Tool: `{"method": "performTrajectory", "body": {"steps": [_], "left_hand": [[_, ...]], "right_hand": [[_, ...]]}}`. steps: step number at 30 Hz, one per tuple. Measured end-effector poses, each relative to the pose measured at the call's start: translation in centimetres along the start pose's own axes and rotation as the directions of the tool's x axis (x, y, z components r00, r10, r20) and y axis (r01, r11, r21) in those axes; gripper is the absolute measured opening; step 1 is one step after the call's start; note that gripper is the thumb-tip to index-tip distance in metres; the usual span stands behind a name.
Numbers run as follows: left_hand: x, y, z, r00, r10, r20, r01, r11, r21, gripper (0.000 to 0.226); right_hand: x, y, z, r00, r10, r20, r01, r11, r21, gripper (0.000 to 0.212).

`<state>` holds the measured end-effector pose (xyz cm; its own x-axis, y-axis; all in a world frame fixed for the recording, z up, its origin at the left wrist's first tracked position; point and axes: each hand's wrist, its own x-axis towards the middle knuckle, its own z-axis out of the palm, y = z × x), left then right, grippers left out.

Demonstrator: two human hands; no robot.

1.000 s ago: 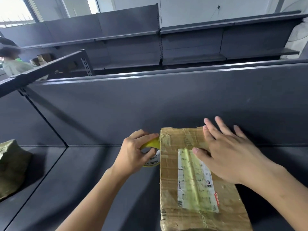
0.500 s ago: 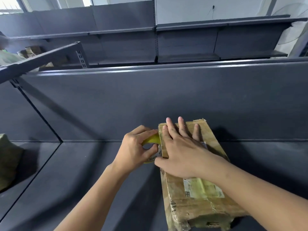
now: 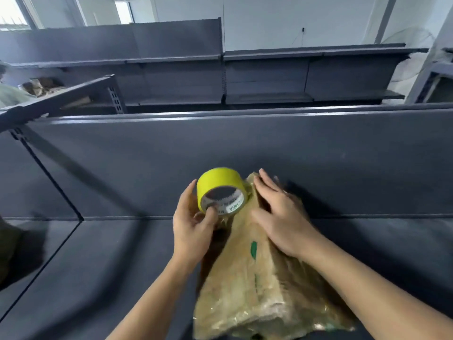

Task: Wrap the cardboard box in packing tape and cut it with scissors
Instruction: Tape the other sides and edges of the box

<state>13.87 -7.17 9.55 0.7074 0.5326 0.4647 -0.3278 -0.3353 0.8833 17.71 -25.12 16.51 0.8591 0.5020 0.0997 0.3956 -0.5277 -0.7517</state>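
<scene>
A worn brown cardboard box (image 3: 245, 278), taped over and blurred by motion, stands tipped up on its edge on the dark grey shelf (image 3: 98, 278). My left hand (image 3: 191, 231) grips a yellow roll of packing tape (image 3: 220, 190) held up beside the box's far left corner, its core facing me. My right hand (image 3: 282, 217) lies flat with spread fingers on the box's upper right face. A strip of tape seems to run from the roll to the box, partly hidden. No scissors are in view.
The shelf's upright back panel (image 3: 245, 155) rises just behind the box. A dark bundle (image 3: 14, 253) lies at the far left. More grey shelving (image 3: 294, 77) stands behind, with a person's shoulder (image 3: 9, 94) at the left edge.
The box has been turned from lying flat to standing on its edge. My left hand lifted the tape roll higher, above the box's corner. My right hand shifted onto the raised right face.
</scene>
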Motion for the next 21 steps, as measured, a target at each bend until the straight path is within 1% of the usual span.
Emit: {"method": "performTrajectory", "body": {"steps": [2,3,4,5,6,7,8,9,10,11,12,14,15,16,18,19,21], "left_hand": [[1.3,0.7,0.1,0.991,0.035,0.132,-0.042,0.998,0.050,0.035],[1.9,1.0,0.2,0.977,0.037,0.212,-0.058,0.994,0.095,0.029],[2.5,1.3,0.2,0.958,0.033,0.285,-0.077,0.986,0.147,0.027],[2.8,1.6,0.4,0.937,0.030,0.347,-0.099,0.978,0.184,0.030],[2.9,1.9,0.7,0.916,0.027,0.400,-0.120,0.971,0.209,0.032],[2.9,2.2,1.1,0.892,0.033,0.452,-0.148,0.964,0.222,0.033],[2.8,2.6,1.7,0.866,0.056,0.497,-0.196,0.952,0.234,0.032],[2.8,2.7,2.3,0.840,0.094,0.534,-0.267,0.929,0.256,0.033],[2.7,2.7,2.9,0.814,0.140,0.564,-0.351,0.892,0.286,0.034],[2.5,2.6,3.5,0.792,0.169,0.586,-0.417,0.851,0.319,0.037],[2.4,2.6,3.9,0.783,0.179,0.596,-0.455,0.818,0.353,0.039],[2.4,2.3,4.3,0.788,0.173,0.591,-0.464,0.798,0.385,0.040],[2.3,2.3,4.4,0.792,0.174,0.586,-0.465,0.794,0.391,0.040],[2.2,2.2,4.4,0.792,0.180,0.584,-0.472,0.787,0.398,0.040],[2.0,2.2,4.3,0.784,0.189,0.592,-0.489,0.776,0.399,0.044],[1.9,2.3,4.3,0.780,0.186,0.598,-0.492,0.772,0.402,0.049],[2.0,2.7,4.2,0.780,0.185,0.598,-0.500,0.758,0.418,0.060]], "right_hand": [[-0.4,1.4,0.5,0.997,0.006,-0.080,0.012,0.975,0.221,0.090],[-0.8,2.2,0.7,0.994,0.019,-0.105,0.014,0.953,0.304,0.086],[-1.2,3.0,0.8,0.993,0.041,-0.113,0.001,0.936,0.352,0.083],[-1.5,3.7,0.4,0.993,0.042,-0.106,-0.001,0.932,0.363,0.084],[-1.7,4.3,-0.3,0.996,0.037,-0.076,-0.009,0.942,0.336,0.085],[-1.8,5.0,-1.4,0.999,0.026,-0.020,-0.019,0.962,0.274,0.084],[-1.9,5.4,-2.3,0.998,0.034,0.059,-0.044,0.983,0.180,0.080],[-2.0,5.8,-3.0,0.987,0.080,0.138,-0.091,0.993,0.070,0.071],[-2.1,6.0,-3.3,0.966,0.169,0.194,-0.165,0.986,-0.038,0.065],[-2.2,6.1,-3.2,0.944,0.255,0.210,-0.235,0.965,-0.118,0.062],[-2.3,6.4,-2.8,0.934,0.304,0.189,-0.273,0.946,-0.173,0.066],[-2.6,6.7,-1.7,0.949,0.288,0.127,-0.249,0.934,-0.258,0.089],[-2.7,6.5,-1.5,0.951,0.290,0.109,-0.242,0.914,-0.325,0.096],[-2.8,6.2,-1.5,0.947,0.310,0.081,-0.252,0.877,-0.410,0.096],[-3.1,5.4,-1.9,0.934,0.356,0.037,-0.269,0.767,-0.583,0.087],[-3.1,5.0,-2.0,0.934,0.355,0.030,-0.256,0.728,-0.636,0.085],[-3.3,4.5,-2.1,0.945,0.325,0.026,-0.221,0.696,-0.683,0.087]]}}
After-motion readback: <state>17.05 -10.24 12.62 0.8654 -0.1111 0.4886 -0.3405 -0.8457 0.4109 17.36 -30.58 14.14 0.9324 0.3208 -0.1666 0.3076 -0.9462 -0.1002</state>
